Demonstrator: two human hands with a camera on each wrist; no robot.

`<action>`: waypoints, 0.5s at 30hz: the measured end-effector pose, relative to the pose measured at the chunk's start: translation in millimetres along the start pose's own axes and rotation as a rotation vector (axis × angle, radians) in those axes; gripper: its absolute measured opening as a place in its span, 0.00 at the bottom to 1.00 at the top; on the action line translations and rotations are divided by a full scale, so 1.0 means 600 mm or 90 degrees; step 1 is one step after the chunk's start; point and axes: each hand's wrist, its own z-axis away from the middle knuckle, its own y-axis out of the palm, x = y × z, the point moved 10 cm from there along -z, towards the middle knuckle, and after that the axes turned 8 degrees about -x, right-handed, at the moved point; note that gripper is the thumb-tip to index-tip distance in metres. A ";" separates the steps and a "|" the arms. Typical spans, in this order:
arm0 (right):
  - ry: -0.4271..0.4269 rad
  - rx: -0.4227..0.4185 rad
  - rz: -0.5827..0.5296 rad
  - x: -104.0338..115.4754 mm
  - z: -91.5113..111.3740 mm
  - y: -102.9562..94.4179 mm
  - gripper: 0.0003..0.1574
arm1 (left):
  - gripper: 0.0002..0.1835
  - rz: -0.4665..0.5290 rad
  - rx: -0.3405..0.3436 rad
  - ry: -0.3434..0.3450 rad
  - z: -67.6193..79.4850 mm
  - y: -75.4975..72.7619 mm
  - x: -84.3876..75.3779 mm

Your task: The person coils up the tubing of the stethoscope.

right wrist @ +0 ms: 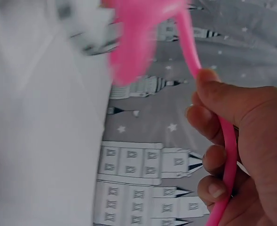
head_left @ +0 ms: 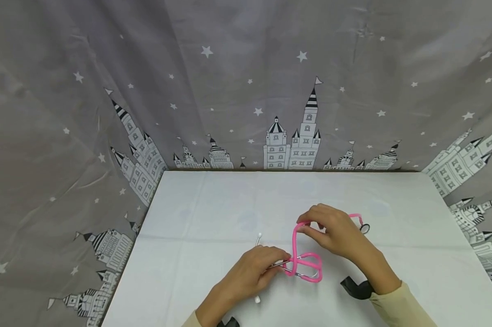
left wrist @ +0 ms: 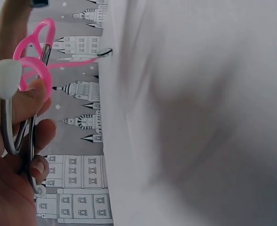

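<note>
A pink stethoscope (head_left: pixel 294 240) is held between both hands above the white table. My left hand (head_left: pixel 254 270) grips its metal ear tubes, with a white ear tip showing on either side of the hand. One ear tip (left wrist: pixel 7 79) is large in the left wrist view. Just past the left fingers, pink tubing is looped around the metal tubes (left wrist: pixel 46 54). My right hand (head_left: pixel 335 229) pinches the tube above and right of the loops; in the right wrist view the tube (right wrist: pixel 230 150) runs along the fingers. Beyond that hand hangs the round chest piece (head_left: pixel 365 228).
A white cloth covers the table (head_left: pixel 196 204). Grey curtains (head_left: pixel 229 68) with printed castles and stars stand behind it and at both sides. Black bands (head_left: pixel 357 288) are at the wrists.
</note>
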 end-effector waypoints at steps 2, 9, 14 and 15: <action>0.035 0.018 -0.012 -0.017 0.001 0.010 0.13 | 0.16 0.001 -0.009 0.014 -0.001 -0.003 -0.005; 0.141 0.058 -0.099 -0.068 0.023 0.042 0.11 | 0.13 0.066 -0.008 -0.017 -0.003 -0.008 -0.007; 0.196 0.062 -0.172 -0.089 0.042 0.063 0.09 | 0.12 0.098 -0.018 -0.034 -0.007 -0.015 -0.011; 0.206 0.061 -0.187 -0.093 0.046 0.067 0.08 | 0.13 0.102 -0.021 -0.037 -0.008 -0.017 -0.012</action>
